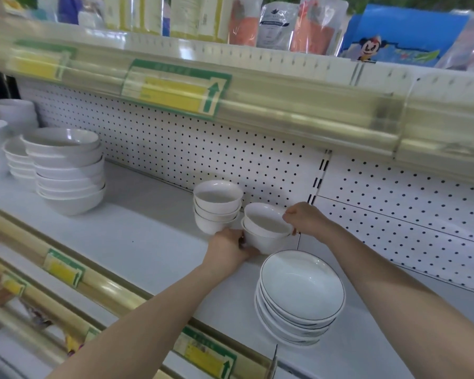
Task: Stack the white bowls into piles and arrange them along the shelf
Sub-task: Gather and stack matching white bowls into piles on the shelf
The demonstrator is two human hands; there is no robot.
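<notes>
Shop shelf (137, 242), pegboard (175, 149) behind. Two-bowl pile (266, 228) was near the back, just beside three-bowl pile (216, 206); resting or lifted, unclear. Left grip (231, 246) clasped its lower wall, right grip (305, 218) pinched the top rim. Probably ceramic: stiff, slick, chippable. Support low and steady the rim.

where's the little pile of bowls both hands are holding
Head view, centre-right: the held pile is between the left hand and right hand, just right of the three-bowl stack and behind the shallow dark-rimmed pile.
</notes>
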